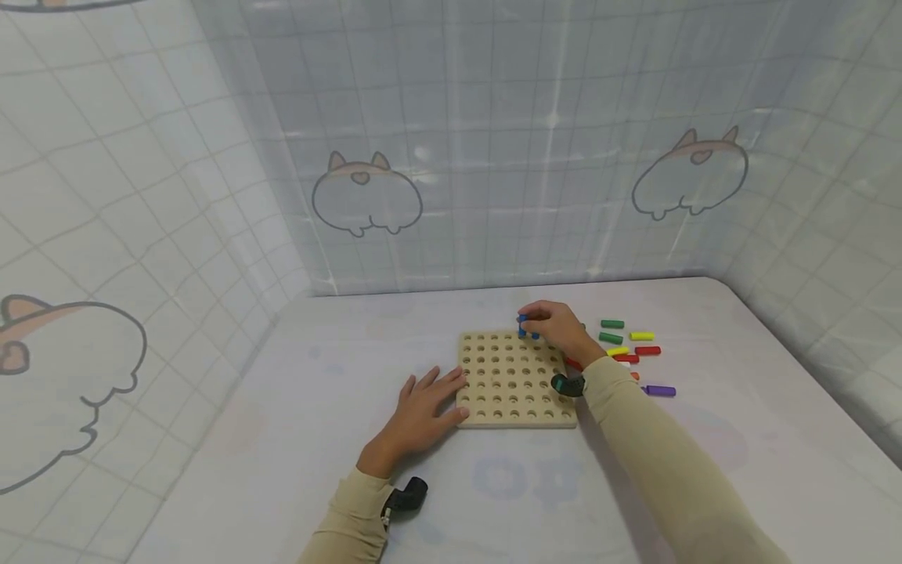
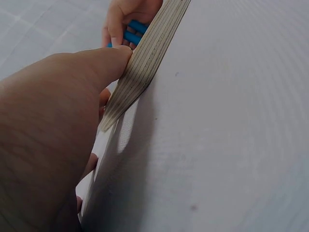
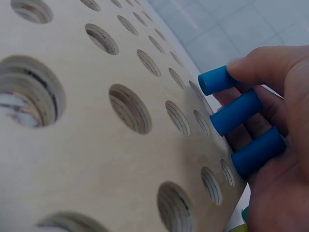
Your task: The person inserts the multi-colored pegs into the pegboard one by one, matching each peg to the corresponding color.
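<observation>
1. Three blue pegs (image 3: 240, 119) lie at the right of the right wrist view, held in the curled fingers of the right hand (image 1: 560, 329).
2. Left hand (image 1: 423, 407), fingers straight, presses on the left edge of the wooden pegboard (image 1: 514, 380) at the frame's lower centre.
3. Step seems to be peg placing; next, one peg must line up over an empty hole at the far edge.

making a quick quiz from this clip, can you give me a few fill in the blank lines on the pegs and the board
1. The right hand holds ___ blue pegs.
2. The pegs in that hand are all coloured ___.
3. The left hand rests flat against the ___ edge of the wooden pegboard.
4. Every hole in the pegboard is ___.

Missing words: three; blue; left; empty
</observation>
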Available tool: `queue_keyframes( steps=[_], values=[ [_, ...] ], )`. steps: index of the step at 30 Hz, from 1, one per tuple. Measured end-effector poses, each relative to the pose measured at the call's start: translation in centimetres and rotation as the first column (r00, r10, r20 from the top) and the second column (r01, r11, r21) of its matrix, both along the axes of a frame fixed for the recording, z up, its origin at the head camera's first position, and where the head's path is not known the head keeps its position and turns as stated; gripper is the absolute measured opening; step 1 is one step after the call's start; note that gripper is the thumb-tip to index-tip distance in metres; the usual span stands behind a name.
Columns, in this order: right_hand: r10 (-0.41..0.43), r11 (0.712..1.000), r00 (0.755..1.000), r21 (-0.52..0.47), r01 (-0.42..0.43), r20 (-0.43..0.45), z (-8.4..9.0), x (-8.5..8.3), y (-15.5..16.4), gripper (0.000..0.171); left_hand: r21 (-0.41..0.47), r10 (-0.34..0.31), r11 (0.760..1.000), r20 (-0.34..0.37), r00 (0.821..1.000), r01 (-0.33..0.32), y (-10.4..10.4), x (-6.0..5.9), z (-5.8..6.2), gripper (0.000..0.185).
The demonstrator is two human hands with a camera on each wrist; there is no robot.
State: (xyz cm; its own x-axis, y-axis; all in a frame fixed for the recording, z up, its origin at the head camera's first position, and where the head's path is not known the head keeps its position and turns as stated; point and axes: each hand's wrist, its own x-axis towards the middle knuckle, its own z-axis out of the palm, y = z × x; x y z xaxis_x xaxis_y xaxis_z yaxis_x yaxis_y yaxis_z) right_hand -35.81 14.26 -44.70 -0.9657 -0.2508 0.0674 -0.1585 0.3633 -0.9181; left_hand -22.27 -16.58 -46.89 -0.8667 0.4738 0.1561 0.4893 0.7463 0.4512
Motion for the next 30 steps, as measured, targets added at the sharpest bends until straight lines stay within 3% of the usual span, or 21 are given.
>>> queue_keyframes(
  steps=[9, 30],
  values=[
    [0.032, 0.998, 0.999, 0.046, -0.031, -0.024, 0.16, 0.13, -0.3, 0.027, -0.002, 0.01, 1.0, 0.013, 1.0, -0.01, -0.12, 0.14, 0.29, 0.061],
    [0.004, 1.0, 1.0, 0.002, -0.004, 0.005, 0.02, 0.06, 0.1, 0.027, 0.004, 0.002, 1.0, 0.004, 1.0, -0.003, 0.06, -0.15, 0.41, 0.061]
  ],
)
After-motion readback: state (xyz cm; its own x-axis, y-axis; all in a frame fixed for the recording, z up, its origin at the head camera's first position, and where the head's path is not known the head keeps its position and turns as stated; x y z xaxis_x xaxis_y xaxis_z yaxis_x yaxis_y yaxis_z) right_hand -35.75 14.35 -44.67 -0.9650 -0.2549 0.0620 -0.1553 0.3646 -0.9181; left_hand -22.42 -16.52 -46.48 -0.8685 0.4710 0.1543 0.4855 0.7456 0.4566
